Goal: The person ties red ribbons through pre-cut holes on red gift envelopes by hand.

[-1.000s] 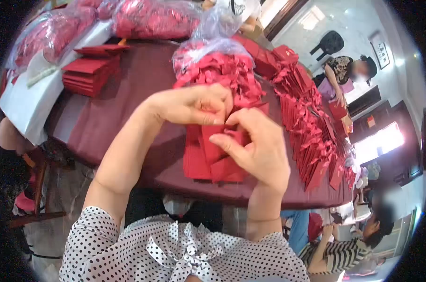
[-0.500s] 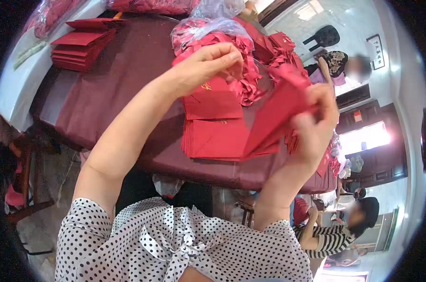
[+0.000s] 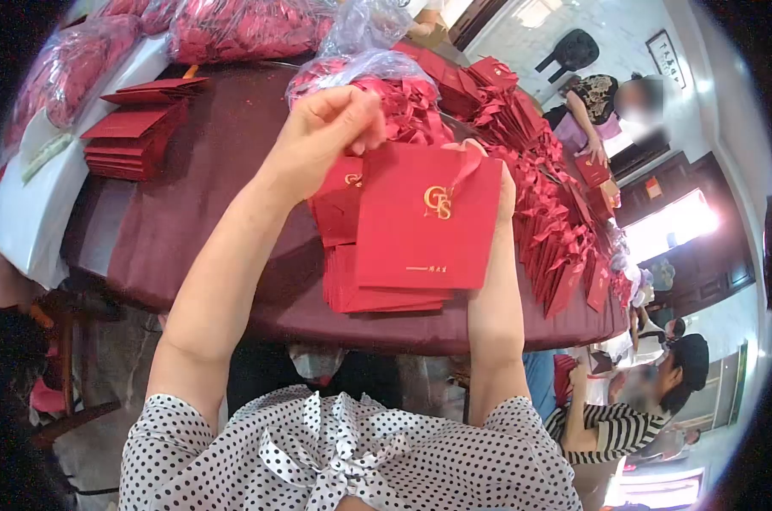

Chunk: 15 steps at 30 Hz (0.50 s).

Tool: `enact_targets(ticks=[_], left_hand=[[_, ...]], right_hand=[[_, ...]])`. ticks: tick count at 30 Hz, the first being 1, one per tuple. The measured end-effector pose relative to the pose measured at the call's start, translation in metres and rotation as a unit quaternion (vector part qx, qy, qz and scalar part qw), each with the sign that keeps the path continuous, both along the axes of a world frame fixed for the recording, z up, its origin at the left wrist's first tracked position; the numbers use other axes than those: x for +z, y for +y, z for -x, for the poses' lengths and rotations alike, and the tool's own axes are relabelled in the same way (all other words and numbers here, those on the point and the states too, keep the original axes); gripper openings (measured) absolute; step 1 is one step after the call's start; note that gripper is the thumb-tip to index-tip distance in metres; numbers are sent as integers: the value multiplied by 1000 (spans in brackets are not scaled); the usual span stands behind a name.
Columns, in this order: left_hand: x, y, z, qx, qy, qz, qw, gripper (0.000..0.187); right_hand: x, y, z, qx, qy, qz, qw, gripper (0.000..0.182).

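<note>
I hold a flat red paper bag [image 3: 428, 223] with a gold logo upright in front of me, above the table. My left hand [image 3: 328, 128] pinches its top left corner. My right hand [image 3: 506, 194] is mostly hidden behind the bag and supports its right side. A red ribbon [image 3: 468, 162] sits at the bag's top edge. Under it, a stack of the same red bags [image 3: 377, 294] lies flat on the maroon tablecloth [image 3: 207, 196]. Just beyond my left hand is a clear plastic sack of red ribbon bows [image 3: 403, 85].
A stack of flat red bags [image 3: 134, 136] lies at the far left. A long row of ribboned red bags [image 3: 556, 213] runs down the right side. More plastic sacks [image 3: 232, 30] sit at the back. Two other people [image 3: 611, 111] [image 3: 624, 417] are at the table's right.
Both hands were folding and tying at the stack a second ago. The bag was then swung up in my right hand and is now held flat, logo facing me, with both hands.
</note>
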State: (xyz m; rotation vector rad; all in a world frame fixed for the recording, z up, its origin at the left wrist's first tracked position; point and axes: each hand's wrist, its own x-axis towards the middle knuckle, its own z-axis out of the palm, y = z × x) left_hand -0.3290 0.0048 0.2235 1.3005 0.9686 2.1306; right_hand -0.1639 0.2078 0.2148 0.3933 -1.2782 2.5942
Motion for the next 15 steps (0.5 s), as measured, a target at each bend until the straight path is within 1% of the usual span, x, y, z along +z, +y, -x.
enact_targets(ticks=[1, 2, 3, 4, 5, 6, 7, 8, 9, 10, 11, 12, 13, 14, 15], left_hand=[[1, 1, -5, 61, 76, 8, 995, 15], [3, 2, -5, 147, 220, -10, 964, 13], [5, 2, -5, 225, 357, -29, 906, 15], [8, -4, -10, 272, 422, 35, 864, 24], [9, -6, -17, 273, 440, 63, 853, 26], [10, -6, -22, 274, 458, 89, 841, 27], [4, -1, -24, 237, 446, 93, 858, 26], [0, 2, -27, 226, 436, 121, 862, 25], [-4, 4, -29, 217, 428, 149, 865, 25], [-6, 6, -29, 237, 434, 128, 860, 21], [-7, 7, -29, 179, 363, 167, 899, 20], [-8, 9, -28, 120, 292, 203, 927, 19], [-13, 12, -27, 148, 310, 157, 926, 17], [-14, 12, -26, 139, 310, 173, 924, 17], [-13, 12, -28, 138, 314, 159, 926, 16]], right_hand=[[0, -1, 2, -39, -7, -56, 998, 44], [-3, -2, 3, -38, -4, -51, 998, 44], [-7, -3, 3, -76, -47, -25, 996, 41], [-5, -12, 5, -113, -90, 1, 989, 37], [-2, -21, 8, -77, -69, -37, 994, 31], [-3, -22, 10, -70, -74, -95, 990, 28], [-4, -22, 13, -62, -78, -153, 983, 26], [-7, -23, 14, -54, -105, -171, 978, 23], [-12, -22, 13, -41, -117, -148, 981, 22], [-18, -20, 14, -27, -126, -126, 984, 22], [-20, -19, 15, -18, -105, -97, 990, 25], [-16, -23, 13, -33, -138, -85, 986, 27], [-10, -27, 10, -45, -168, -74, 982, 29], [-7, -31, 10, -54, -152, -102, 982, 28], [-13, -30, 12, -82, -126, -162, 975, 26]])
